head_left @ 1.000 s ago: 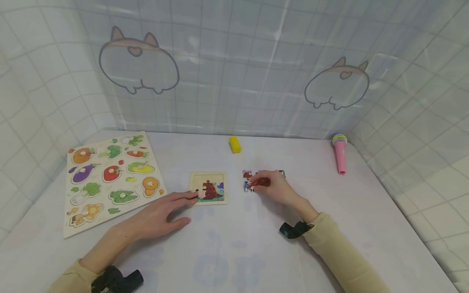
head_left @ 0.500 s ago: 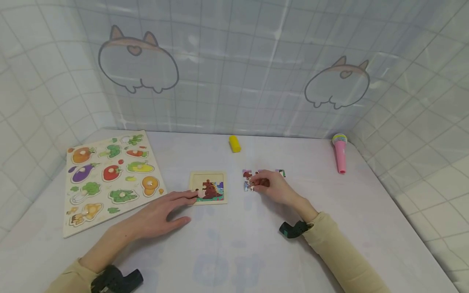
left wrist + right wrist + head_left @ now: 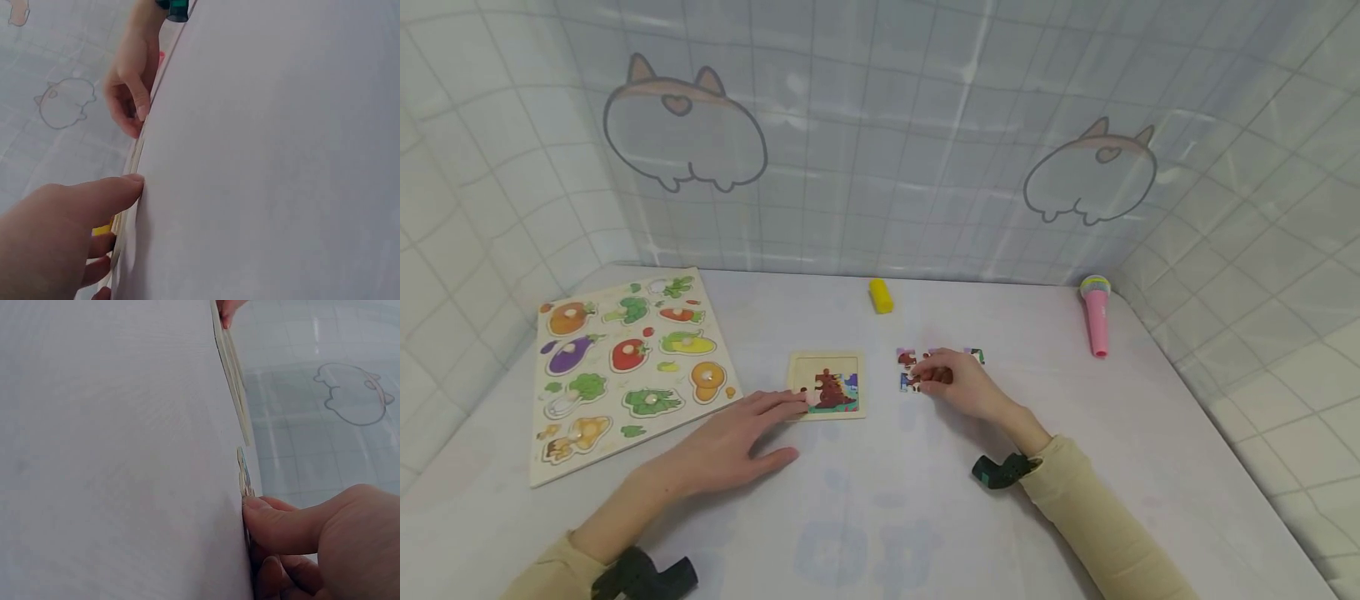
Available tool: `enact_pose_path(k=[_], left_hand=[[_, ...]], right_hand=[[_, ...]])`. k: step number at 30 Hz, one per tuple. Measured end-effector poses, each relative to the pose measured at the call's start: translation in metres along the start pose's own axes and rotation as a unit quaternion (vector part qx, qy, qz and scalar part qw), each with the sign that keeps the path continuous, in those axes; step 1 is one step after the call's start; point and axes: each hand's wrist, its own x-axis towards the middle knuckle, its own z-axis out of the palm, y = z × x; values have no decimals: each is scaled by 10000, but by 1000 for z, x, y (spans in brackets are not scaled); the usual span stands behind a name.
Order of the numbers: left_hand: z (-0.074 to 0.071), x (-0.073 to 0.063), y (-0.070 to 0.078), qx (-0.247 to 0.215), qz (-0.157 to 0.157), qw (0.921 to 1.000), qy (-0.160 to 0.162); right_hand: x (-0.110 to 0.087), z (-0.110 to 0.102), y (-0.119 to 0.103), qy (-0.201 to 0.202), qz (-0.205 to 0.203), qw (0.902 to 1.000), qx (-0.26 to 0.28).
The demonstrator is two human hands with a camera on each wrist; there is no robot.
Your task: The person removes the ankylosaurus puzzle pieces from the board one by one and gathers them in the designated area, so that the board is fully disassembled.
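Note:
A small square wooden puzzle tray [image 3: 827, 357] lies mid-table with a partly assembled picture of a brown animal in its lower part. My left hand [image 3: 730, 446] stretches its fingers over the tray's lower left corner, fingertips resting there, thumb spread on the tabletop. To the right of the tray, loose jigsaw pieces [image 3: 906, 357] lie on the table. My right hand [image 3: 964, 383] is among them, thumb and fingers curled, pinching a puzzle piece at its tips. In the right wrist view the thumb sits against a thin piece [image 3: 244, 472]; the hand hides several others.
A large vegetable knob puzzle board [image 3: 658, 354] lies at the left. A yellow block [image 3: 881, 296] is at the back middle, and a pink toy microphone [image 3: 1097, 321] at the back right. Tile-patterned sheets wall in the back and sides of the white table [image 3: 880, 508].
My left hand has shifted slightly to the right over the tray's corner. The right hand stays in place at the loose pieces.

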Motion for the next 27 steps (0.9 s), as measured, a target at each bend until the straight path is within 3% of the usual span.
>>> enact_pose_path(k=[5,15,21,27], left_hand=[[5,0,3,98,89,9999,-17],[5,0,6,-245,151,9992,-271],[4,-1,8,-212,192,9992,-287],[3,0,12,-175,69,9987,-465]], right_hand=[[0,0,0,21,1,10000,26],[-1,0,1,-37,-21,9999,117],[0,1,3,-23,-60,9999,93],[0,0,3,-36,-14,10000,20]])
